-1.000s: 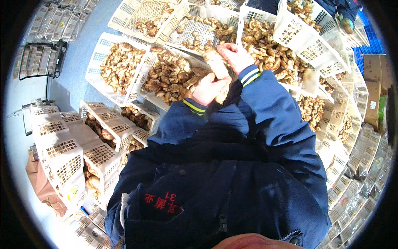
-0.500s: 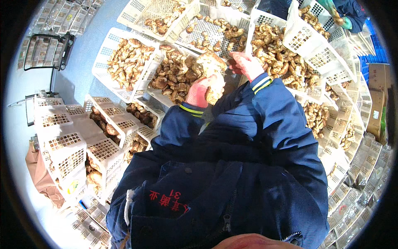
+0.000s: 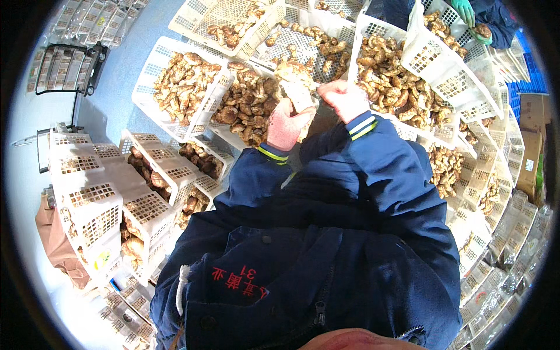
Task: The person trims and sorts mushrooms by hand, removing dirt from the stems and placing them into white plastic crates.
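Observation:
A large pale mushroom point(image 3: 296, 79) with a broad cap is held in my left hand point(image 3: 284, 125). The thumb lies across its thick stem, whose lower end hangs past the palm. Close at its right side is my right hand point(image 3: 345, 100), fingers drawn together in a pinch towards the cap. Whatever sits between those fingertips is too small to make out. Behind and below both hands, a white crate holds a pile of brown mushrooms point(image 3: 248, 108).
A crate of sorted mushrooms point(image 3: 184, 87) stands to the left, and a fuller one point(image 3: 388, 76) to the right. Stacked white crates point(image 3: 93, 198) rise at the lower left. A co-worker's green-gloved hand point(image 3: 464, 11) shows at the top right, beside a tilted crate point(image 3: 434, 64).
My right hand's fingers have closed into a pinch beside the mushroom. My left hand has turned slightly, and the mushroom with it. At top right, the co-worker's gloved hands have shifted.

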A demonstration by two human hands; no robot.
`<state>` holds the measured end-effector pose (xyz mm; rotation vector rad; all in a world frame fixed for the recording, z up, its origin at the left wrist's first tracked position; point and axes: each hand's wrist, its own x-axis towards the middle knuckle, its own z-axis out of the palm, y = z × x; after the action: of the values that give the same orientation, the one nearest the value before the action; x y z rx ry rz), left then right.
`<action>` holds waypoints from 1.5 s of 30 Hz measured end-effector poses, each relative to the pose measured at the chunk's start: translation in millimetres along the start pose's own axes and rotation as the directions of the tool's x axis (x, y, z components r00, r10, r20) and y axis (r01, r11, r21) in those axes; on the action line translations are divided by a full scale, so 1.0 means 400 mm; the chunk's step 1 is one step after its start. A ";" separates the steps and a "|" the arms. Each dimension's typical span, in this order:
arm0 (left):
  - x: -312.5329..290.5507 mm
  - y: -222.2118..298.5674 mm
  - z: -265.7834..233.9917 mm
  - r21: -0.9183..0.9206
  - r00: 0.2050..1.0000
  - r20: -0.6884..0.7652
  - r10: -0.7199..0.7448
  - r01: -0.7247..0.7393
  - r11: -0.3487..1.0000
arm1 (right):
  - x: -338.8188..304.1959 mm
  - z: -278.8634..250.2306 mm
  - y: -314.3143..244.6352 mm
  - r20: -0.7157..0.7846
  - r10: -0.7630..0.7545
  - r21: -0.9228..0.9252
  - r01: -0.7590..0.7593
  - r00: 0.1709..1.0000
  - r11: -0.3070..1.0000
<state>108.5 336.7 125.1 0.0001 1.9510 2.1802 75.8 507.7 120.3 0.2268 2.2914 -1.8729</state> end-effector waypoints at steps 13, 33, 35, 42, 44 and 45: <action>-0.013 0.092 0.045 0.902 0.919 0.006 0.394 -0.176 0.395 | 0.030 0.036 -0.111 0.048 -0.195 0.487 0.147 0.980 0.861; -0.023 0.066 0.046 -0.555 0.727 0.613 -0.310 0.675 0.485 | 0.000 0.000 -0.062 0.358 -0.293 0.926 -0.377 0.887 -0.011; -0.031 0.066 0.054 -0.611 0.804 0.501 -0.321 0.591 0.526 | 0.012 0.001 -0.054 0.314 -0.235 0.949 -0.303 0.920 0.083; -0.025 0.075 0.022 -0.535 0.932 0.240 -0.270 0.359 0.765 | 0.035 -0.011 0.000 0.317 -0.051 0.903 -0.285 0.947 0.322; -0.019 0.075 0.006 -0.475 0.950 0.200 -0.239 0.307 0.825 | 0.027 -0.024 0.007 0.315 0.025 0.863 -0.298 0.949 0.407; -0.019 0.077 0.003 -0.443 0.958 0.180 -0.222 0.281 0.851 | 0.022 -0.027 0.010 0.312 0.063 0.840 -0.306 0.948 0.448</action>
<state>111.2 333.6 156.8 -0.1837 1.2383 2.3408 67.8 519.1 116.5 0.3325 0.8601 -2.5928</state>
